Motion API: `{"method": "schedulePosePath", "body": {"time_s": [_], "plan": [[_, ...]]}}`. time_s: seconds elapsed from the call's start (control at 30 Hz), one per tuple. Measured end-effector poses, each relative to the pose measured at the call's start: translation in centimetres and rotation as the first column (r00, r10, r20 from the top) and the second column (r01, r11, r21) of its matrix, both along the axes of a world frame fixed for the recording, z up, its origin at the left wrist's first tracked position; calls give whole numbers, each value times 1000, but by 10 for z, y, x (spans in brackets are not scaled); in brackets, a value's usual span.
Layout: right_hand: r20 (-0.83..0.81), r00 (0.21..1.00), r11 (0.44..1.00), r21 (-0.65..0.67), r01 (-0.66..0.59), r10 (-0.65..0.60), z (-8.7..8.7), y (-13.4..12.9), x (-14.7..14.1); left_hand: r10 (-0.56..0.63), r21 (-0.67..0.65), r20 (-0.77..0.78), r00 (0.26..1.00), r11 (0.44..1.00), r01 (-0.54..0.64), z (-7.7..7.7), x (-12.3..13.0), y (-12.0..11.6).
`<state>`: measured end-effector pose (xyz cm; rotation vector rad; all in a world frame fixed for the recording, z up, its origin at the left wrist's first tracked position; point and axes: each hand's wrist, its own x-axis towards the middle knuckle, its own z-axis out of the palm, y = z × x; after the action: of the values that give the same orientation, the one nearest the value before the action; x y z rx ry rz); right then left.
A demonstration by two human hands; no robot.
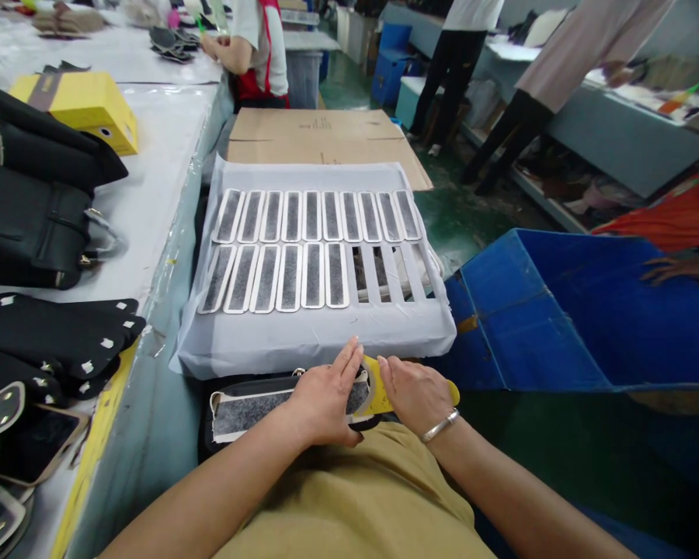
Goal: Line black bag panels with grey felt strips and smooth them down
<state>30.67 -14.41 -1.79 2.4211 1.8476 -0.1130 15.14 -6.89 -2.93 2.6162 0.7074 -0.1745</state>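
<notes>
My left hand [329,400] lies with fingers stretched out across a grey fuzzy strip with pale edges [250,413], which rests on a black padded piece [206,446] close to my lap. In my right hand [416,394] is a flat yellow tool, perhaps a scraper [377,388]; its wide end meets the strip's right end beside my left fingers. Just beyond my hands, a white cloth-covered frame [303,338] carries two rows of similar grey strips with white borders [291,278]. Several slots at the right of its front row show gaps between the cloth bands.
On the left table [168,147] are black bags [29,217], a yellow box [81,109] and stacked black pieces [52,334]. Cardboard [308,128] lies behind the frame. A blue bin [501,310] stands at right. Other people stand or sit farther back.
</notes>
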Motion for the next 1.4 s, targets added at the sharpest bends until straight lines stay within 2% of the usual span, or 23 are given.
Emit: {"method": "schedulePosePath", "body": {"time_s": [0.27, 0.63, 0.87, 1.0, 1.2, 1.4], "plan": [[2, 994, 993, -31, -111, 111, -1, 1, 7, 22, -15, 64, 998, 1000, -21, -4, -3, -5], [-51, 960, 958, -71, -277, 274, 1, 9, 21, 68, 45, 180, 981, 996, -77, -10, -9, -21], [-51, 888, 883, -94, -459, 456, 3, 20, 33, 140, 60, 189, 972, 986, -154, -10, -9, -30], [-46, 857, 853, -83, -516, 514, 4, 22, 36, 146, 79, 180, 973, 984, -162, -9, -11, -35], [-76, 848, 848, -33, -529, 525, -4, 15, 39, 142, 93, 182, 973, 983, -161, -9, -10, -39], [-102, 916, 917, -54, -394, 388, -6, 1, 34, 123, 117, 172, 977, 983, -145, -9, -7, -41]]}}
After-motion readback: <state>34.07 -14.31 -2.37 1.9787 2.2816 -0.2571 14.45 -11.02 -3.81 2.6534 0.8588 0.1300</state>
